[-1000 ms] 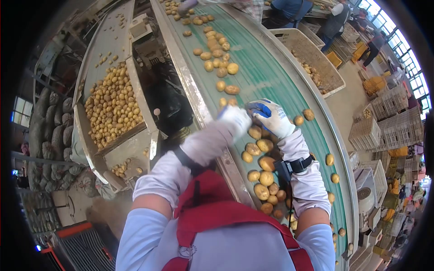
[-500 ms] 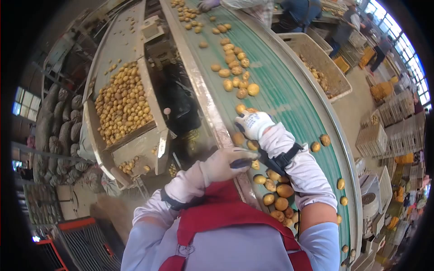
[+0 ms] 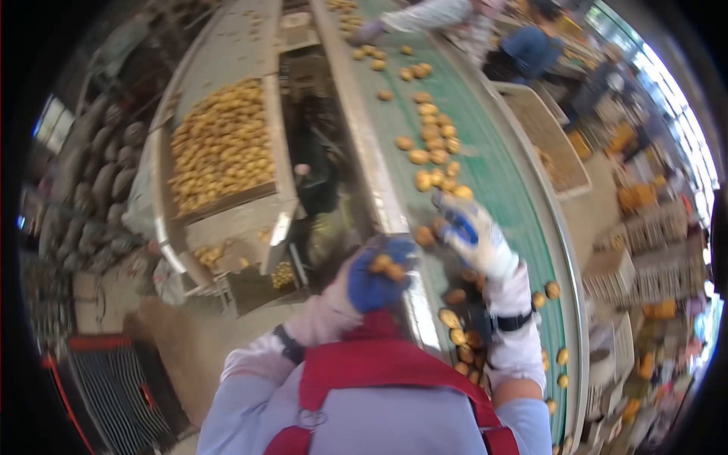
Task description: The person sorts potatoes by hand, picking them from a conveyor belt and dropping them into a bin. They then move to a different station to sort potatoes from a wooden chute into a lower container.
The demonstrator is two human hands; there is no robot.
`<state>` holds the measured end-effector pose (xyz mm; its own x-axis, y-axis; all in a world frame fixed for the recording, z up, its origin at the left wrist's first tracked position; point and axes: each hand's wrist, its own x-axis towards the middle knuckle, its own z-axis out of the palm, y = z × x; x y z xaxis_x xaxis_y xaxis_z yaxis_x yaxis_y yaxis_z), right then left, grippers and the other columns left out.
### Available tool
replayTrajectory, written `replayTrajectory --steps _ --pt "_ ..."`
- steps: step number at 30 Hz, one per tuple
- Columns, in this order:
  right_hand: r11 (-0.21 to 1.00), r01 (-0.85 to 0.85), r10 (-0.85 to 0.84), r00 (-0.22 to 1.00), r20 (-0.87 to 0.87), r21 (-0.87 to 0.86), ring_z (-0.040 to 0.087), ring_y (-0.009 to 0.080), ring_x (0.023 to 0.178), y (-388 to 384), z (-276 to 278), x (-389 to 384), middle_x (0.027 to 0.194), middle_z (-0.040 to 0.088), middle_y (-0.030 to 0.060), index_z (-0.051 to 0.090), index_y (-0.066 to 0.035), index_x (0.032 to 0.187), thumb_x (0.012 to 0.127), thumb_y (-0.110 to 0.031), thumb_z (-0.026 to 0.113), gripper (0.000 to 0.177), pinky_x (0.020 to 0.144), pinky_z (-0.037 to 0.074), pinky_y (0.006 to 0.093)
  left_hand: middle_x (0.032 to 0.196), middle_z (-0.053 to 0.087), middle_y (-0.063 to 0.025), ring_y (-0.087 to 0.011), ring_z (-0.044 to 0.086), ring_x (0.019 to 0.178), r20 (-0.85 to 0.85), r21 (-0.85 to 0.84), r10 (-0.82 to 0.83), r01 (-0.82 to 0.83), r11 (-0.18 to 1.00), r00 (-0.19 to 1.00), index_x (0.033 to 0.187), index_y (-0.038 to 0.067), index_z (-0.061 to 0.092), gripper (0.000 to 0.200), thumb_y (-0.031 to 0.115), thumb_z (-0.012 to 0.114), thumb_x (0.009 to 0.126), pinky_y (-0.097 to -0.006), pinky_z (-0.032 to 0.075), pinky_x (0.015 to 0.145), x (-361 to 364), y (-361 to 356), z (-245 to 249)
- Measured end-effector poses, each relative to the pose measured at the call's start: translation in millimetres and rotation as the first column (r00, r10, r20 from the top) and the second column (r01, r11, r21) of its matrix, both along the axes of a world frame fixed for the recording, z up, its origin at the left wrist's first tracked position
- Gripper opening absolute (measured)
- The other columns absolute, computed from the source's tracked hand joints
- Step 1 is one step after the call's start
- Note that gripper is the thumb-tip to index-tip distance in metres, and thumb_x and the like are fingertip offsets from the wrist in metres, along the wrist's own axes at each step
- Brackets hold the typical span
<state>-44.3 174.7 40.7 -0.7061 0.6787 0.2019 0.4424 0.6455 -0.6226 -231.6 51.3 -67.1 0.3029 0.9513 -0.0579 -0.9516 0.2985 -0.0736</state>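
My left hand (image 3: 379, 277), in a white glove with a blue palm, is turned palm up beside the belt's near rail. Small potatoes (image 3: 387, 267) rest in it, partly wrapped by blurred fingers. Over the green conveyor belt (image 3: 504, 197), my right hand (image 3: 479, 239) wears a similar glove, with its fingers apart. A brownish potato (image 3: 425, 236) lies just left of its fingertips, and others are partly hidden under the hand. A line of potatoes (image 3: 434, 140) lies farther up the belt. More potatoes (image 3: 464, 341) cluster beneath my right forearm.
A metal rail (image 3: 390, 216) edges the belt. Left of it, a chute (image 3: 284, 163) holds a large heap of potatoes (image 3: 224, 148). Across the belt stands a large crate (image 3: 580, 178). A co-worker's gloved hand (image 3: 369, 32) reaches over the belt's far end.
My left hand has turned palm up and now shows potatoes in it. My right hand has rolled, exposing its blue palm. The whole view has shifted.
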Motion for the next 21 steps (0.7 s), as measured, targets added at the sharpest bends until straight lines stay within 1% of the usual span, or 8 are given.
replayTrajectory --steps 2,4,8,10,14,16,19,21 --pt "0.955 0.224 -0.252 0.959 0.130 0.194 0.058 0.0354 0.110 35 -13 33 0.117 0.062 0.0167 0.058 -0.009 0.126 0.082 -0.021 0.065 0.045 0.098 0.045 0.0420 0.097 0.054 -0.0046 -0.0159 0.046 0.085 -0.137 -0.199 0.015 -0.042 0.979 0.990 0.116 -0.001 0.057 0.031 0.025 0.055 0.098 -0.0300 0.047 0.075 -18 -14 9" --pt "0.935 0.267 -0.317 0.924 0.212 0.234 0.056 0.0351 0.112 51 -26 45 0.117 0.062 0.0163 0.058 -0.010 0.125 0.082 -0.023 0.063 0.044 0.099 0.043 0.0428 0.114 0.055 -0.0056 -0.0204 0.051 0.096 0.046 0.085 -0.068 0.064 0.994 0.997 0.122 0.004 0.055 0.032 0.023 0.056 0.096 -0.0331 0.048 0.067 -33 -18 -18" --pt "0.954 0.118 -0.263 0.770 0.582 0.275 0.049 0.0332 0.121 48 -51 11 0.125 0.056 0.0137 0.058 -0.017 0.127 0.083 -0.031 0.057 0.045 0.100 0.036 0.0516 0.107 0.058 -0.0062 -0.0209 0.055 0.092 -0.226 0.049 -0.077 0.090 0.995 0.971 0.128 0.003 0.052 0.041 0.027 0.057 0.095 -0.0318 0.048 0.065 -31 -3 -5" --pt "0.916 0.100 -0.326 0.749 0.576 0.389 0.049 0.0303 0.121 48 -73 -4 0.127 0.055 0.0115 0.056 -0.021 0.130 0.085 -0.031 0.054 0.046 0.098 0.036 0.0507 0.104 0.059 -0.0067 -0.0212 0.057 0.089 -0.357 0.032 -0.058 0.074 0.997 0.932 0.130 0.002 0.051 0.046 0.029 0.059 0.094 -0.0318 0.048 0.063 -27 14 11" --pt "0.939 0.117 -0.324 0.616 0.718 0.324 0.055 0.0279 0.112 52 -66 -24 0.119 0.062 0.0108 0.051 -0.019 0.136 0.090 -0.031 0.050 0.047 0.093 0.038 0.0483 0.099 0.064 -0.0076 -0.0187 0.062 0.083 -0.700 0.077 -0.031 0.119 0.990 0.714 0.131 -0.005 0.050 0.055 0.028 0.062 0.089 -0.0305 0.050 0.066 -25 53 52" --pt "0.899 0.055 -0.350 0.689 0.635 0.435 0.060 0.0280 0.104 35 -91 -14 0.109 0.066 0.0106 0.051 -0.017 0.135 0.091 -0.029 0.049 0.046 0.089 0.041 0.0488 0.102 0.066 -0.0071 -0.0133 0.062 0.086 -0.938 0.174 0.121 0.140 0.975 0.325 0.127 -0.004 0.056 0.044 0.020 0.061 0.090 -0.0255 0.050 0.071 -28 78 59" --pt "0.911 0.007 -0.290 0.719 0.631 0.412 0.061 0.0287 0.102 -7 -84 16 0.104 0.067 0.0092 0.055 -0.018 0.131 0.088 -0.028 0.055 0.045 0.089 0.042 0.0476 0.106 0.068 -0.0059 -0.0127 0.064 0.089 -0.926 0.378 0.375 0.171 0.910 0.053 0.120 0.000 0.063 0.034 0.006 0.065 0.086 -0.0247 0.051 0.079 -28 113 33" --pt "0.998 -0.060 0.043 0.833 0.552 0.012 0.059 0.0293 0.105 -20 -56 44 0.107 0.066 0.0070 0.060 -0.019 0.124 0.082 -0.027 0.062 0.043 0.091 0.043 0.0455 0.106 0.068 -0.0064 -0.0154 0.065 0.089 -0.862 0.457 0.494 0.249 0.854 -0.110 0.118 0.003 0.064 0.035 0.007 0.068 0.084 -0.0266 0.052 0.079 -26 122 28"
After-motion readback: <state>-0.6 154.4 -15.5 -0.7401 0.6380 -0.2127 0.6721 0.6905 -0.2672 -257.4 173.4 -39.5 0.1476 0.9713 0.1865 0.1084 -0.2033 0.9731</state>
